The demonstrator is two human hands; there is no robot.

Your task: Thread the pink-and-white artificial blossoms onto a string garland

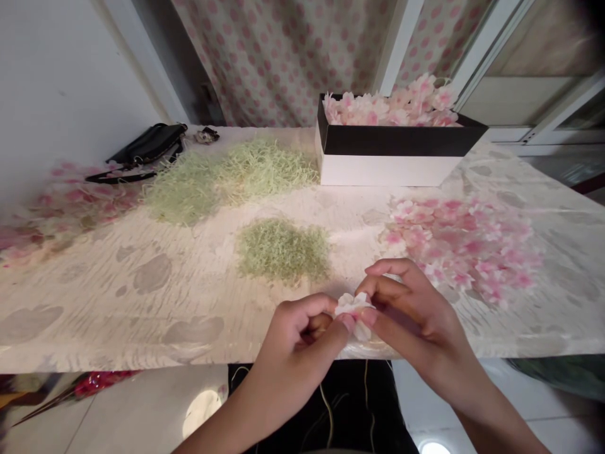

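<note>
left hand (302,340) curled, wrist low | right hand (406,315) arched above | both clamped together on pale pink fabric blossom (353,313) between fingertips | loose pink fabric blossoms (463,246) just beyond right hand | green shredded-paper pile (283,250) ahead of left hand

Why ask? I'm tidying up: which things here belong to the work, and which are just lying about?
Work: left hand, right hand, pale petal cluster between them, loose pink blossoms, pale green shredded fibre heaps, black-and-white box of blossoms.
Lying about: black handbag.
</note>
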